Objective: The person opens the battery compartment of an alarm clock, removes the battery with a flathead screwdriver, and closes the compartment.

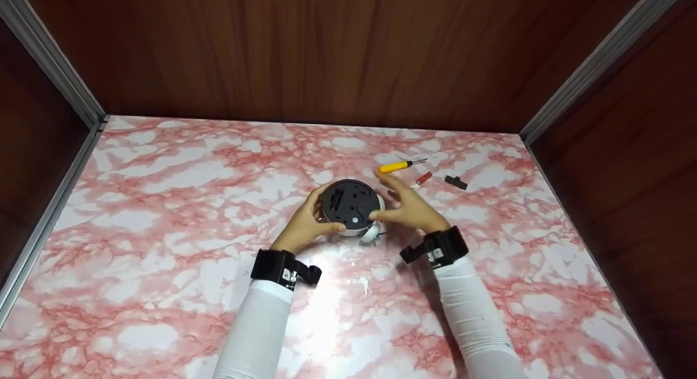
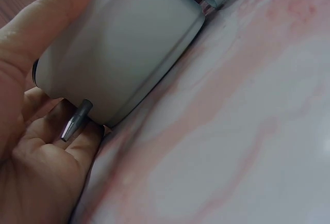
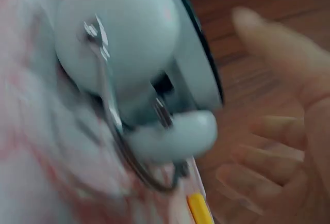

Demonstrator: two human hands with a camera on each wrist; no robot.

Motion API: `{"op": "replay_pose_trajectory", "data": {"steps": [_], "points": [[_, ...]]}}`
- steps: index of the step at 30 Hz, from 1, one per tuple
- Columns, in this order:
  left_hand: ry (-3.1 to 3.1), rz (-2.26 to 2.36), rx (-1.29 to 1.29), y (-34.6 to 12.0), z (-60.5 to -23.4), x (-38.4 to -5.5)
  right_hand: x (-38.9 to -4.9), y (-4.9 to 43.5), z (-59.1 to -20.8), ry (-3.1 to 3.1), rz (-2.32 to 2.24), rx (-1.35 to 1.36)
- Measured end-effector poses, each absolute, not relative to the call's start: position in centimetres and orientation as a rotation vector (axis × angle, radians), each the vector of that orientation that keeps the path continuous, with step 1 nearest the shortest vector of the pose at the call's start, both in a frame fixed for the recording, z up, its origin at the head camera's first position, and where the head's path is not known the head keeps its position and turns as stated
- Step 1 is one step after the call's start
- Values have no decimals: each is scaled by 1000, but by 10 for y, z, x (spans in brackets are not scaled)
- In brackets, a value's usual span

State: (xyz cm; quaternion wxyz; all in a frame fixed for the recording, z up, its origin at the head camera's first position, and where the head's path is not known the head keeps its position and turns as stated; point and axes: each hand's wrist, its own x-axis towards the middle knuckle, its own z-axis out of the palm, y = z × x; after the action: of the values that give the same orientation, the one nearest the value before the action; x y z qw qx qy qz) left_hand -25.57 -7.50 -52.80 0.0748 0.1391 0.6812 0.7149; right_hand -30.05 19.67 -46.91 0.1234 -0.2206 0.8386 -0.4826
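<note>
A white twin-bell alarm clock lies face down on the marbled table, its round black back turned up. My left hand grips its side, thumb at the near rim and fingers round the far side. In the left wrist view a metal foot sticks out of the white casing near the palm. My right hand is spread on the clock's right, fingers apart. The right wrist view shows a gap between that hand and the clock, along with the domed bells and a curved metal handle.
Behind the right hand lies a yellow-handled screwdriver. Right of it are a red battery and a small black cover piece. Dark wood panels rise at the back and both sides of the table.
</note>
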Motion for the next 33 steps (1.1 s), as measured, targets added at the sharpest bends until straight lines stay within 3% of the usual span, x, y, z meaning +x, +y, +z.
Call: {"op": "replay_pose_trajectory", "data": {"steps": [14, 33], "points": [[2016, 2129, 420, -77, -530, -254, -294, 176, -472, 2553, -1107, -748], [1903, 2273, 414, -80, -531, -260, -272, 151, -458, 2835, -827, -550]]}}
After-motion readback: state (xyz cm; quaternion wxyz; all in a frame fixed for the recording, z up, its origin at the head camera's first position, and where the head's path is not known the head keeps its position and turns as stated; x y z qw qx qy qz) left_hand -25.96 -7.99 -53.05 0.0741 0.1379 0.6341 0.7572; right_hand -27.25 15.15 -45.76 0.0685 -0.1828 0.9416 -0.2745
